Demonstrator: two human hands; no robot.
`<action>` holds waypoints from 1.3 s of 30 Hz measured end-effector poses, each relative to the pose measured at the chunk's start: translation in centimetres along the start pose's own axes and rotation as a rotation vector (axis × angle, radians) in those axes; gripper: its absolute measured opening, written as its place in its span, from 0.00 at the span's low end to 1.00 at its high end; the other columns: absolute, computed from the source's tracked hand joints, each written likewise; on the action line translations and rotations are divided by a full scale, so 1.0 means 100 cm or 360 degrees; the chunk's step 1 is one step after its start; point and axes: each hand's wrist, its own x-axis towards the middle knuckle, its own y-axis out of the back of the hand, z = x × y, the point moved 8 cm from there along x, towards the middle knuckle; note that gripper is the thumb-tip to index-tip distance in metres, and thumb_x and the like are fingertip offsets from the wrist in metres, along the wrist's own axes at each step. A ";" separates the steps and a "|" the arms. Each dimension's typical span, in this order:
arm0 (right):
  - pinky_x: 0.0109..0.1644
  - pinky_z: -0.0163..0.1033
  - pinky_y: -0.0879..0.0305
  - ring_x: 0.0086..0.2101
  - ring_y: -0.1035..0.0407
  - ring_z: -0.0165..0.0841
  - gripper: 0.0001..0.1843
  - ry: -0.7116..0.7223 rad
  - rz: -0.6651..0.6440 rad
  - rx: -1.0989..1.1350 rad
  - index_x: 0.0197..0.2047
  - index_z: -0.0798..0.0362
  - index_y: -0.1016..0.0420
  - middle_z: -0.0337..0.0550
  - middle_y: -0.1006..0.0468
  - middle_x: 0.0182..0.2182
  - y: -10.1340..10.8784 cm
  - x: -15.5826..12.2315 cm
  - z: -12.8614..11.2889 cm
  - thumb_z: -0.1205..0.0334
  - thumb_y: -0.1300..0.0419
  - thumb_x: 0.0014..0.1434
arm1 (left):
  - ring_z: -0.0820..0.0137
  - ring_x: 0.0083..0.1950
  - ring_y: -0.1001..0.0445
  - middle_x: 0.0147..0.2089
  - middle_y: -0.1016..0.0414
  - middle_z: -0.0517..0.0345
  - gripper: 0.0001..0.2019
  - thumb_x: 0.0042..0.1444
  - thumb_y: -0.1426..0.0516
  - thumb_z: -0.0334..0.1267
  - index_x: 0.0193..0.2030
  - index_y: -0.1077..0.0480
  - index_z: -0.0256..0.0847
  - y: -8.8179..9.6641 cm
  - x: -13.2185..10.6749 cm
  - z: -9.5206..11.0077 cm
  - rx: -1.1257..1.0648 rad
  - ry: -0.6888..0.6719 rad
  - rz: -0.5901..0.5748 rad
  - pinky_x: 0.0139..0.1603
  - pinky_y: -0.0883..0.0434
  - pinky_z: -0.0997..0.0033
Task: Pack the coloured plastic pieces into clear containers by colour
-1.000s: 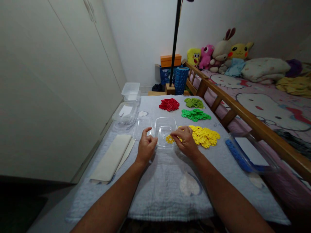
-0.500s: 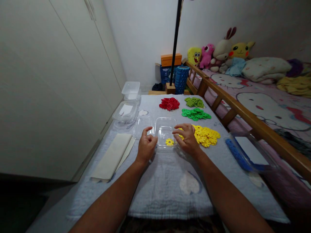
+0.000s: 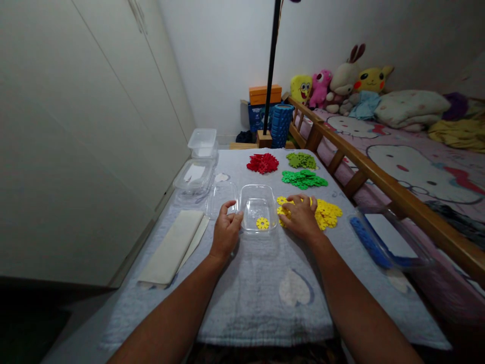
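Note:
A clear plastic container [image 3: 250,203] stands in the middle of the cloth-covered table, with one yellow snowflake disc [image 3: 262,223] on its bottom. My left hand [image 3: 226,230] is at the container's left side, thumb and index finger apart, the thumb at or very near the rim. Over the left part of a pile of yellow snowflake discs [image 3: 329,213] is my right hand [image 3: 303,216], its fingers bent and spread. No disc shows between them. A clear lid [image 3: 220,197] lies flat left of the container, partly behind my left hand.
Beyond the container lie piles of red [image 3: 262,163], light green [image 3: 301,161] and green discs [image 3: 304,179]. Clear boxes [image 3: 195,174] stand at the back left; a folded beige cloth [image 3: 174,247] lies nearer. A box with blue contents [image 3: 390,240] is by the wooden bed rail [image 3: 364,161].
My right hand has moved right, from the container's right rim to over the yellow pile. My left hand has stayed beside the container. The view has shifted slightly.

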 end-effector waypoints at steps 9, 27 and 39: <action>0.64 0.58 0.52 0.50 0.36 0.45 0.10 0.0081 0.0103 0.0054 0.38 0.46 0.15 0.47 0.20 0.44 0.002 0.002 -0.003 0.61 0.39 0.67 | 0.75 0.22 0.43 0.21 0.43 0.74 0.26 0.59 0.42 0.48 0.62 0.36 0.41 -0.004 0.000 -0.004 -0.0034 0.0037 -0.0067 0.25 0.46 0.78; 0.62 0.51 0.44 0.49 0.31 0.42 0.09 0.0297 0.0278 0.0788 0.40 0.45 0.17 0.44 0.17 0.38 0.028 -0.008 -0.056 0.61 0.41 0.67 | 0.75 0.21 0.43 0.22 0.43 0.74 0.26 0.59 0.42 0.47 0.62 0.36 0.42 -0.006 0.000 -0.003 -0.0051 0.0029 -0.0095 0.25 0.46 0.78; 0.59 0.52 0.44 0.52 0.34 0.44 0.13 0.0005 0.0350 0.0511 0.43 0.47 0.16 0.47 0.19 0.47 0.028 0.002 0.005 0.64 0.44 0.66 | 0.75 0.23 0.43 0.22 0.42 0.73 0.25 0.61 0.43 0.46 0.62 0.37 0.40 -0.004 0.001 -0.001 0.0011 0.0005 -0.0083 0.26 0.45 0.77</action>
